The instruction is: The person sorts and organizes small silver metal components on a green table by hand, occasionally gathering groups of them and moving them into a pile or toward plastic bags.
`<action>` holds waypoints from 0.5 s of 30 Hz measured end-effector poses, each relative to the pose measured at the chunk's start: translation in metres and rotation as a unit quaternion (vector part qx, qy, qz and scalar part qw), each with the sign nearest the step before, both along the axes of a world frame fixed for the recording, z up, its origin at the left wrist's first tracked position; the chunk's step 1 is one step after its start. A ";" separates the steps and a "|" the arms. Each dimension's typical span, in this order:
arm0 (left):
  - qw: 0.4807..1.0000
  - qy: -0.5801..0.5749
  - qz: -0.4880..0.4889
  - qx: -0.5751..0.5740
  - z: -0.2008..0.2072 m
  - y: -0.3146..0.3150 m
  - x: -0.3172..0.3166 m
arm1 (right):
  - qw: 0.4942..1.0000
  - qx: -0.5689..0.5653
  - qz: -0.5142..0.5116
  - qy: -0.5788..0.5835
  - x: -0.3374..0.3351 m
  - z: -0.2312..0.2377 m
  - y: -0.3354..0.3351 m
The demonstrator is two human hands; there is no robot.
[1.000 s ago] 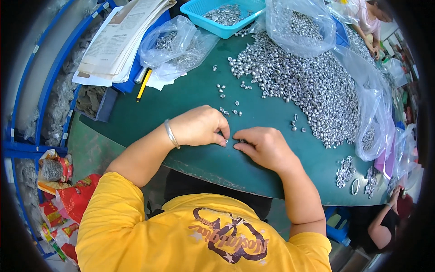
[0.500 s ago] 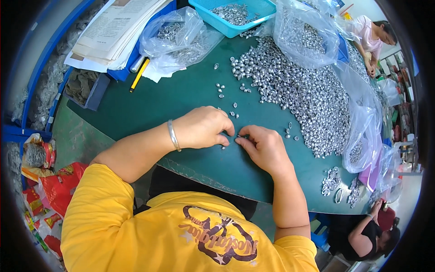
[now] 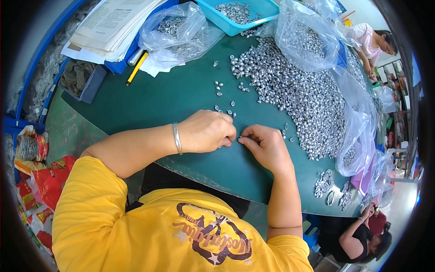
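My left hand (image 3: 208,131), with a silver bangle (image 3: 176,138) on its wrist, is low over the green table (image 3: 149,99), fingers curled together. Silvery bits show at its fingertips, but what it grips is hidden. Just to the right, my right hand (image 3: 268,145) pinches thumb and forefinger on a tiny silvery metal piece (image 3: 240,138), mostly covered. The fingertips of both hands are close but apart. Several loose oval metal pieces (image 3: 219,94) lie beyond my left hand. A large heap of small shiny metal pieces (image 3: 299,99) spreads to the right.
Clear plastic bags (image 3: 306,41) sit around the heap. A turquoise basket (image 3: 231,28) stands at the far edge, with a yellow-black pen-like tool (image 3: 137,69) and papers (image 3: 113,27) left of it. Linked metal bunches (image 3: 324,181) lie near right. Two people (image 3: 369,43) sit along the right side.
My left hand's fingers have curled in closer and dipped, covering the small piece seen under them before. My right hand keeps its pinch. The whole view has shifted slightly.
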State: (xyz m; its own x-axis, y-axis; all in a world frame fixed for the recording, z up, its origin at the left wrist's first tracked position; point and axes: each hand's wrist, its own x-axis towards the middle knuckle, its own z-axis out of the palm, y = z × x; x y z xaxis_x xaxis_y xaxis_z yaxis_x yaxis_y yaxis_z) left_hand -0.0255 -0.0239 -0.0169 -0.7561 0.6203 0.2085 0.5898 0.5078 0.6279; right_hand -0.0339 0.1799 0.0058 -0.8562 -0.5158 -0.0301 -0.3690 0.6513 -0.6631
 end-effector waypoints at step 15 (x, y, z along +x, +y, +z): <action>0.711 -0.449 0.170 0.514 0.021 -0.037 -0.034 | 0.992 -0.089 0.082 0.038 0.017 -0.004 -0.024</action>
State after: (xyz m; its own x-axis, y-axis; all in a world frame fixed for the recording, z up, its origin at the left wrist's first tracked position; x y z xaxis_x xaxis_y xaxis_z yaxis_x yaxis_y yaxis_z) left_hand -0.0600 -0.0604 0.0044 -0.9406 0.2385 -0.2416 -0.3299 -0.4737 0.8165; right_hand -0.0166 0.1563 0.0019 -0.7563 -0.6403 0.1343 -0.5134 0.4536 -0.7285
